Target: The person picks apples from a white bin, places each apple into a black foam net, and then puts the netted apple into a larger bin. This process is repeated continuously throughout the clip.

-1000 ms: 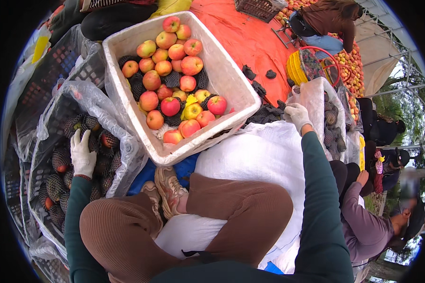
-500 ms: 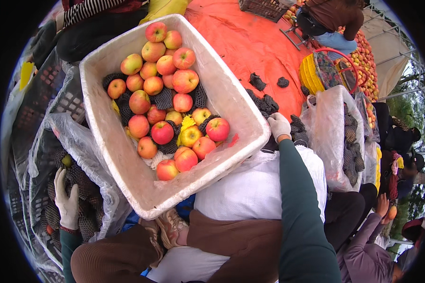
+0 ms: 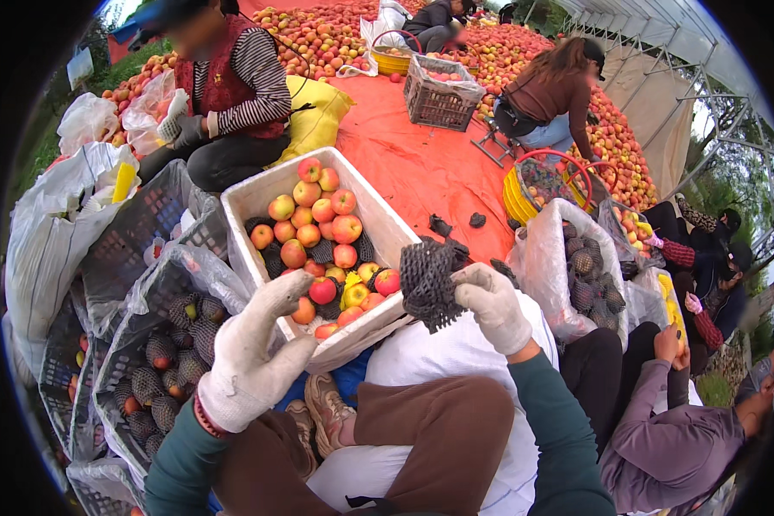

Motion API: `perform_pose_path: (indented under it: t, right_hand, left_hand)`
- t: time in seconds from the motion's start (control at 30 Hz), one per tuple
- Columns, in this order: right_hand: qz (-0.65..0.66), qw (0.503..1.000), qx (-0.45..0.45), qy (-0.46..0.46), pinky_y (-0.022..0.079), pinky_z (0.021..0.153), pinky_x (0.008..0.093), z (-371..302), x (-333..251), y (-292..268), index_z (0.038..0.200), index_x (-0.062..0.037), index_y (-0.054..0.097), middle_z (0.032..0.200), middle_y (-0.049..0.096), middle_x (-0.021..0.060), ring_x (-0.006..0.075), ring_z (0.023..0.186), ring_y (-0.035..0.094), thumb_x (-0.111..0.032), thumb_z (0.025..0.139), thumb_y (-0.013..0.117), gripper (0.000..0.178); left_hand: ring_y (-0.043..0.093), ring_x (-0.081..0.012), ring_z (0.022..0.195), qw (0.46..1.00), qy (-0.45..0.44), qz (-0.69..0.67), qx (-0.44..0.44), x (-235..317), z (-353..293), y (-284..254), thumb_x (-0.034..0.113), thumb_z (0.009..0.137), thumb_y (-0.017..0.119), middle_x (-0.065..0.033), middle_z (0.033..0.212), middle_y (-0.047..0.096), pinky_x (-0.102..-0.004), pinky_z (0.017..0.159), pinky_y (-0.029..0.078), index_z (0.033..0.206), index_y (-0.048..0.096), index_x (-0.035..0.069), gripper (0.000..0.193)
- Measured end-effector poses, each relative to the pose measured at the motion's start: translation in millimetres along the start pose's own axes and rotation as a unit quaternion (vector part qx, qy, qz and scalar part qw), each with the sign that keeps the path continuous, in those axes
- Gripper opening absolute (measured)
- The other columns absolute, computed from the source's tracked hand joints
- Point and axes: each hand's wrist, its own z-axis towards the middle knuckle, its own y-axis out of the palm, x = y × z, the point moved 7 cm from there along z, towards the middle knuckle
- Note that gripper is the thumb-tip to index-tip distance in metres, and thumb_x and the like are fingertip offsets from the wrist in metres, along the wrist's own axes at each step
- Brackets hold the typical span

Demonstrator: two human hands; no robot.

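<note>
Both my hands have shifted since half a second ago: the left has risen out of the crate beside me, and the right has come up from the dark heap by the tub's right corner, bringing one piece along.

From the head view, my right hand in a white knitted glove (image 3: 493, 308) pinches a black foam-mesh fruit sleeve (image 3: 428, 285) between thumb and fingers; the sleeve hangs just off the right corner of a white rectangular plastic tub (image 3: 378, 225). My left hand in its matching white glove (image 3: 258, 353) has nothing in its grasp, thumb and fingers spread apart, in front of the tub's near-left edge; I cannot tell whether it touches the rim.

Inside the tub, red-and-yellow apples (image 3: 346, 228) are heaped from the far edge to the near one, with more black sleeves tucked among them. To my left, a dark perforated crate lined with clear plastic film (image 3: 232, 279) holds apples in black netting (image 3: 191, 340). A white woven sack (image 3: 400, 357) lies against the tub's near-right side. Past the tub's right corner, a loose black sleeve (image 3: 477, 220) rests on the orange-red tarp (image 3: 387, 129).
</note>
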Motion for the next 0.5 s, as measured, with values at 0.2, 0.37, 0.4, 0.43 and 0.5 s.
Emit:
perform_pose_path:
  t: [0.2, 0.37, 0.4, 0.43, 0.5]
  right_hand:
    - [0.050, 0.988, -0.145, -0.037, 0.047, 0.079, 0.0257, -81.9, -43.1, 109.4, 0.100, 0.0046, 0.057, 0.094, 0.061, 0.0070, 0.0104, 0.087, 0.056, -0.003, 0.081, 0.056, 0.020]
    - [0.075, 0.984, -0.161, 0.020, 0.046, 0.076, 0.0239, -121.7, -40.4, 128.8, 0.102, 0.0035, 0.056, 0.090, 0.060, 0.0044, 0.0089, 0.080, 0.055, -0.008, 0.082, 0.056, 0.023]
    - [0.082, 0.981, -0.171, 0.034, 0.046, 0.076, 0.0236, -128.5, -41.7, 132.5, 0.103, 0.0034, 0.056, 0.089, 0.060, 0.0041, 0.0087, 0.079, 0.054, -0.009, 0.083, 0.055, 0.024]
    - [0.128, 0.979, -0.159, 0.012, 0.046, 0.076, 0.0237, -130.4, -44.3, 132.8, 0.103, 0.0032, 0.055, 0.090, 0.060, 0.0049, 0.0090, 0.081, 0.055, -0.009, 0.083, 0.055, 0.024]
    - [0.218, 0.966, -0.134, -0.031, 0.046, 0.076, 0.0239, -126.6, -48.5, 134.2, 0.104, 0.0029, 0.054, 0.093, 0.060, 0.0064, 0.0094, 0.084, 0.056, -0.010, 0.084, 0.053, 0.024]
  left_hand:
    - [0.061, -0.0229, 0.094, 0.987, -0.079, -0.081, -0.116, 33.6, -46.5, 29.3, 0.002, 0.075, 0.059, -0.0169, 0.101, 0.060, -0.0307, 0.082, 0.047, 0.123, 0.047, 0.002, 0.050]
    - [0.055, -0.0090, 0.076, 0.929, -0.224, -0.277, -0.096, 33.1, -97.2, 20.7, 0.007, 0.086, 0.050, -0.0041, 0.092, 0.060, -0.0218, 0.068, 0.045, 0.123, 0.047, 0.000, 0.038]
    - [0.052, -0.0046, 0.071, 0.915, -0.218, -0.330, -0.078, 34.6, -106.3, 18.2, 0.013, 0.091, 0.046, -0.0011, 0.094, 0.059, -0.0183, 0.061, 0.043, 0.122, 0.049, 0.000, 0.033]
    - [0.052, -0.0045, 0.071, 0.900, -0.225, -0.367, -0.070, 37.3, -115.5, 18.7, 0.015, 0.092, 0.045, -0.0014, 0.094, 0.059, -0.0178, 0.061, 0.043, 0.121, 0.049, 0.000, 0.033]
    - [0.052, -0.0042, 0.069, 0.865, -0.238, -0.439, -0.053, 42.2, -130.6, 20.4, 0.019, 0.094, 0.045, -0.0021, 0.094, 0.059, -0.0168, 0.059, 0.043, 0.121, 0.049, 0.000, 0.034]
